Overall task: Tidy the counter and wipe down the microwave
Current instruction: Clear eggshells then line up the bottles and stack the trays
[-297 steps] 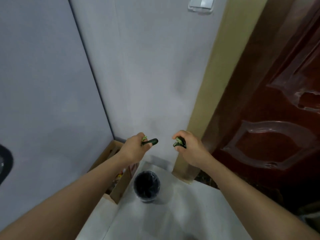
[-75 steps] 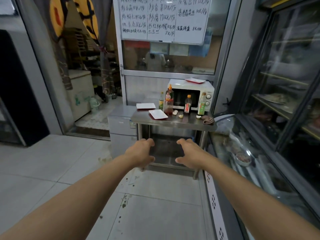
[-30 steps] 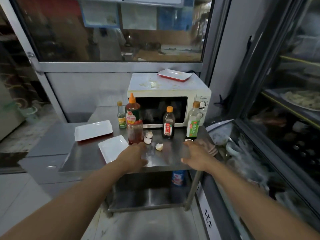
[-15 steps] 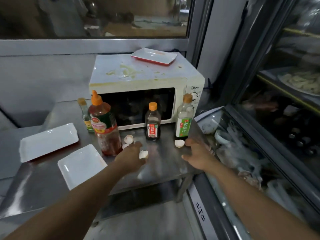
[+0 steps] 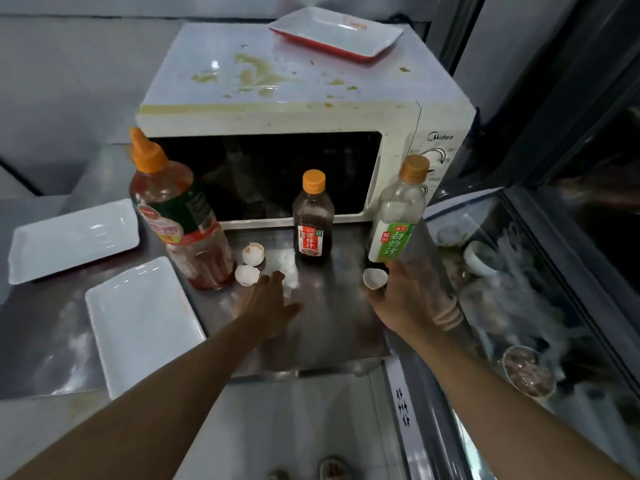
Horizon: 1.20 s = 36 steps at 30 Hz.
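Head view: three bottles point(image 5: 313, 216), three eggshells point(image 5: 252, 253), three trays point(image 5: 142, 320), one microwave point(image 5: 298, 109).

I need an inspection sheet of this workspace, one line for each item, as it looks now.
Surface: steel counter, smeared.
Job's things: microwave, yellowish spills on top; three eggshell pieces: two by the red sauce bottle, one at the right hand.
Clutter: dark bottle, clear bottle, two white trays; red-rimmed tray on the microwave.
Grips: left hand reaches toward the shells; right hand touches a shell.
Cables: nothing seen.
Surroundings: glass display case at right.
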Each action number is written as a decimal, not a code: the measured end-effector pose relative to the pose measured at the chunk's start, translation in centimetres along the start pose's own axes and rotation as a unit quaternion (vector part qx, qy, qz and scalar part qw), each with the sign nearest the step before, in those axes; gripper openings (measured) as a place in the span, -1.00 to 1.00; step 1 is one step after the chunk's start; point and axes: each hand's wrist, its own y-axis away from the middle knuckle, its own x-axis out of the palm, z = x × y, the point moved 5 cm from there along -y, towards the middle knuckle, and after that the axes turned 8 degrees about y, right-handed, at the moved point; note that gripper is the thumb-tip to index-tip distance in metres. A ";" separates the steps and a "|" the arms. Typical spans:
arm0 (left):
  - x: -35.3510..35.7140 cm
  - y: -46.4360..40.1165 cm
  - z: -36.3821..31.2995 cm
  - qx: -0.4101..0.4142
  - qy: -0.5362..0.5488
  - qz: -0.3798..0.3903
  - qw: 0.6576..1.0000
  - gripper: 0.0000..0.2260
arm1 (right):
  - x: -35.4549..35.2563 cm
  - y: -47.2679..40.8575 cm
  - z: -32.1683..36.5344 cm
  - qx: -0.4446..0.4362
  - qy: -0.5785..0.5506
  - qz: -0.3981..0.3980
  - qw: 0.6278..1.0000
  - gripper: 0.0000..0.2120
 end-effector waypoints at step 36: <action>2.3 -1.0 1.2 -0.065 0.015 -0.101 0.993 -0.62 | 4.8 -1.4 -1.5 -0.015 0.129 -0.036 0.991 -0.59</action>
